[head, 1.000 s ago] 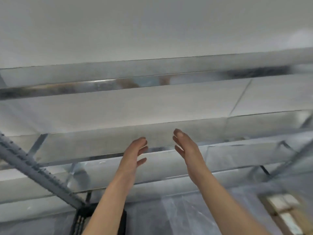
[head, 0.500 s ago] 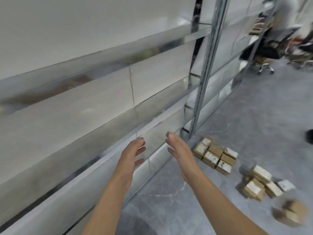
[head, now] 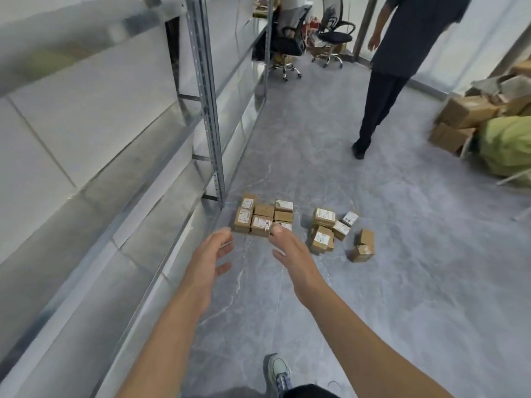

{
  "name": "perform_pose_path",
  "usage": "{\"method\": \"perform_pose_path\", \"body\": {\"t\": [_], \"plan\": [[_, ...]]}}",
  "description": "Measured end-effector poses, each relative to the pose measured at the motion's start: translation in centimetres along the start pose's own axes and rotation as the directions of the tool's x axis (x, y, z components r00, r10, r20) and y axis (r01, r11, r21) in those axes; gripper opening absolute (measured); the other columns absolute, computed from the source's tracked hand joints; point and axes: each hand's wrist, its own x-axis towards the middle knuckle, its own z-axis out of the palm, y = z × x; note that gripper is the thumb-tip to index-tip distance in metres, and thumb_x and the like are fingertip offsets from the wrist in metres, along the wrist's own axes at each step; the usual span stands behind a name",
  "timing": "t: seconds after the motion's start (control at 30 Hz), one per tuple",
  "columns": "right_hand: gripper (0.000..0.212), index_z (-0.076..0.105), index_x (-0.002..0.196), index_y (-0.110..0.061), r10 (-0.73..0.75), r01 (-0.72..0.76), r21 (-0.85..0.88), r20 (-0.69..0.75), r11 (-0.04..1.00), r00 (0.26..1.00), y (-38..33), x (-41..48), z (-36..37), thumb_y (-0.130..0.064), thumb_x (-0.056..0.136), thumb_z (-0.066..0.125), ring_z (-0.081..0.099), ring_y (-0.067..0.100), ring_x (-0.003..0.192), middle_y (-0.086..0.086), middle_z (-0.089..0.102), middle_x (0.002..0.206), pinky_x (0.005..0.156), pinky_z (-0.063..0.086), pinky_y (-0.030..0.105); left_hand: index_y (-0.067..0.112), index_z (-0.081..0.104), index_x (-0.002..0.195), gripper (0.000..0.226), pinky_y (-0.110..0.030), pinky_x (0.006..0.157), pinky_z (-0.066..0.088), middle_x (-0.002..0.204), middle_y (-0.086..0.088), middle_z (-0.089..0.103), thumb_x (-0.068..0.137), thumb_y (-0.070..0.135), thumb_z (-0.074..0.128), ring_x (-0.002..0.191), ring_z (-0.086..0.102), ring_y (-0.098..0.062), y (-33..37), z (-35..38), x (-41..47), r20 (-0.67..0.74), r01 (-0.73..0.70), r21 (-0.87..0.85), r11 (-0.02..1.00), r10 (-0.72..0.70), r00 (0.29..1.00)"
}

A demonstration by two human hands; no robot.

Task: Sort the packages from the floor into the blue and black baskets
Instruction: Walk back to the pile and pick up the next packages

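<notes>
Head cam, reaching out toward the packages, empty-handed

Holding nothing in left hand (head: 211, 254) or right hand (head: 290, 254), with fingers loose and spread, stretched out above the floor (head: 402, 268) toward the packages (head: 263, 216) sitting in a tidy block right by the foot of the shelving rack (head: 212, 139), plus a messier loose bunch (head: 330, 231) just to the right of that. Looks like the approach step, well before any actual sorting. Next up, probably: crouching, getting closer, grabbing one box off the near edge of the block without knocking its neighbours. Can't spot the blue or black baskets anywhere, so no clue where to carry it. Can't read the labels either, way too small. Also cut off at the top: somebody in dark clothes (head: 402, 53) further down the aisle.
</notes>
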Motion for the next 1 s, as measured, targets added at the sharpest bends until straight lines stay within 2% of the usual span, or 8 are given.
{"method": "perform_pose_path", "body": {"t": [0.17,0.33,0.47,0.6,0.73,0.83,0.9,1.0], "plan": [[0.072,0.048,0.154,-0.039,0.039,-0.036,0.028,-0.109,0.999,0.993,1.2,-0.4,-2.4,-0.075,0.092,0.056,0.049,0.016,0.141,-0.013,0.048,0.158,0.124,0.034,0.050,0.027,0.067,0.129,0.032,-0.046,0.106,0.051,0.129,0.007,0.068,0.103,0.044,0.056,0.120,0.064,-0.011,-1.2,2.8,1.1,0.105,0.017,0.085,0.996,-0.026,0.994],[0.075,0.046,0.155,-0.034,0.051,-0.044,0.051,-0.163,0.998,0.985,1.7,0.3,-4.9,-0.074,0.093,0.055,0.046,0.019,0.144,-0.010,0.046,0.160,0.125,0.033,0.051,0.025,0.066,0.130,0.034,-0.044,0.106,0.051,0.129,0.005,0.068,0.103,0.044,0.056,0.120,0.063,-0.011,-2.2,5.5,2.6,0.164,0.055,0.155,0.986,-0.081,0.983],[0.058,0.047,0.152,-0.034,0.058,-0.046,0.071,-0.179,0.996,0.982,2.1,1.7,-7.2,-0.062,0.101,0.052,0.045,0.016,0.145,-0.009,0.046,0.159,0.125,0.033,0.047,0.026,0.066,0.131,0.034,-0.047,0.109,0.050,0.130,0.005,0.068,0.103,0.043,0.056,0.121,0.063,-0.010,-2.5,7.7,4.1,0.176,0.076,0.194,0.978,-0.111,0.978],[0.066,0.044,0.157,-0.031,0.107,-0.088,0.106,-0.190,0.990,0.976,2.8,4.3,-10.2,-0.063,0.100,0.053,0.044,0.019,0.147,-0.007,0.045,0.161,0.126,0.032,0.050,0.026,0.063,0.134,0.037,-0.047,0.110,0.049,0.132,0.005,0.065,0.103,0.044,0.055,0.122,0.062,-0.010,-2.8,10.6,6.5,0.172,0.091,0.240,0.967,-0.135,0.976],[0.068,0.044,0.157,-0.033,0.149,-0.124,0.134,-0.198,0.983,0.969,2.9,7.9,-14.8,-0.065,0.098,0.054,0.046,0.021,0.146,-0.007,0.045,0.160,0.125,0.031,0.053,0.029,0.063,0.132,0.034,-0.046,0.110,0.049,0.131,0.007,0.065,0.103,0.045,0.056,0.122,0.061,-0.009,-2.8,15.3,9.7,0.170,0.111,0.270,0.956,-0.161,0.972],[0.074,0.047,0.155,-0.030,0.163,-0.130,0.157,-0.220,0.979,0.962,2.9,11.0,-19.3,-0.069,0.094,0.059,0.048,0.019,0.144,-0.006,0.051,0.156,0.125,0.033,0.050,0.026,0.065,0.129,0.032,-0.043,0.106,0.050,0.129,0.006,0.066,0.102,0.041,0.057,0.121,0.062,-0.010,-3.0,19.8,12.6,0.152,0.142,0.264,0.954,-0.187,0.971],[0.068,0.048,0.155,-0.027,0.170,-0.135,0.156,-0.233,0.978,0.958,2.6,13.1,-22.3,-0.064,0.098,0.057,0.049,0.017,0.143,-0.007,0.053,0.154,0.124,0.034,0.047,0.027,0.064,0.130,0.032,-0.043,0.106,0.050,0.130,0.005,0.066,0.102,0.042,0.057,0.121,0.061,-0.010,-3.1,22.8,14.4,0.158,0.164,0.274,0.948,-0.212,0.964],[0.058,0.050,0.153,-0.025,0.176,-0.142,0.152,-0.243,0.978,0.954,2.2,15.9,-26.5,-0.055,0.103,0.051,0.049,0.016,0.142,-0.007,0.056,0.150,0.124,0.036,0.044,0.033,0.063,0.120,0.020,-0.045,0.110,0.048,0.130,0.007,0.064,0.104,0.042,0.055,0.122,0.060,-0.009,-3.0,26.8,16.6,0.173,0.180,0.291,0.940,-0.236,0.956]]}}
